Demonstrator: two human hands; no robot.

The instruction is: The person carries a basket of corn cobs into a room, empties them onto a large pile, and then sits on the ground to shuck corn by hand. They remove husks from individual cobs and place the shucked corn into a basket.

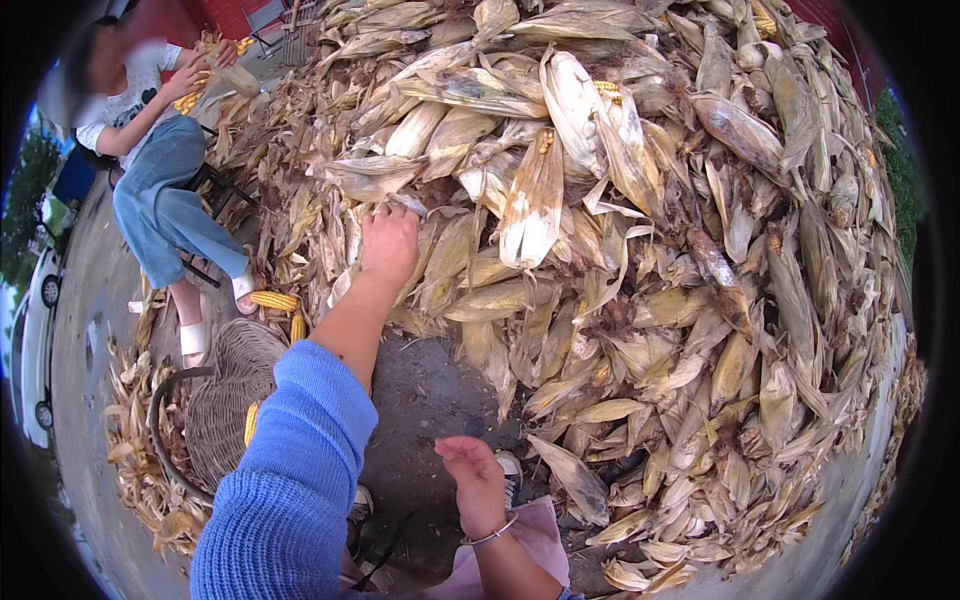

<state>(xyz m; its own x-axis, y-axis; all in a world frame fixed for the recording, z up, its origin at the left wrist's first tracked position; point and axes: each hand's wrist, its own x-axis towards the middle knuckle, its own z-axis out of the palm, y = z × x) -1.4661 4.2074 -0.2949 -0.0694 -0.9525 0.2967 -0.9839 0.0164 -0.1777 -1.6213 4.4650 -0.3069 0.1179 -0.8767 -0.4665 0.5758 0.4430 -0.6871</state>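
My left hand (390,238), at the end of a blue knitted sleeve, reaches onto the near left side of a large pile of dry corn ears in husks (517,300). Its curled fingers touch the pile beside a pale greyish piece (409,204); whether they grip anything is hidden. Lower down, over the dark ground, my right hand (474,480) hangs loosely bent with nothing in it and a bracelet at the wrist. A partly opened ear (531,202) with kernels at its top lies right of my left hand.
A wicker basket (234,390) with a curved handle stands at left, partly behind my left sleeve. Husked yellow cobs (274,301) lie beyond it. At upper left a seated person (161,150) handles a corn ear. Loose husks (150,450) spread around the basket.
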